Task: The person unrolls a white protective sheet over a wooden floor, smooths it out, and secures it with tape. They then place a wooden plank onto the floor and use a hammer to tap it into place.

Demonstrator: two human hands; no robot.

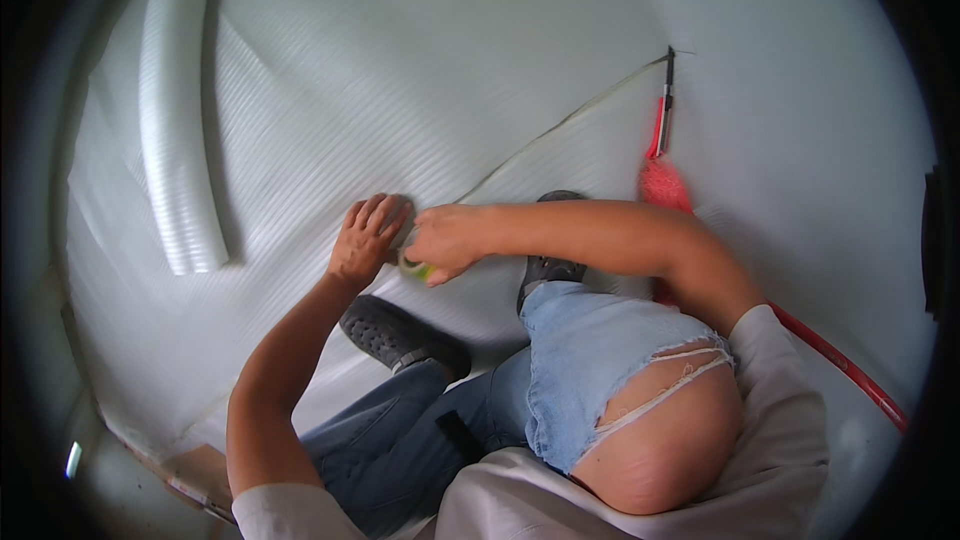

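My right hand (pixel 448 240) reaches across from the right and grips a roll of tape (pixel 412 266), pale with a yellow-green inside. Right beside it, my left hand (pixel 368 242) lies on the white ribbed sheet (pixel 300 110), fingers stretched out and holding nothing. The two hands almost touch. A seam (pixel 560 125) in the sheet runs from near my hands toward the upper right. My fingers partly cover the tape roll, and any strip coming off it is hidden.
A long rolled-up length of white sheeting (pixel 180 120) lies at the left. To the right are a black-and-silver cutter-like tool (pixel 667 100), a red mesh bundle (pixel 662 183) and a red hose or rod (pixel 840 360). My grey clogs (pixel 400 332) stand on the sheet.
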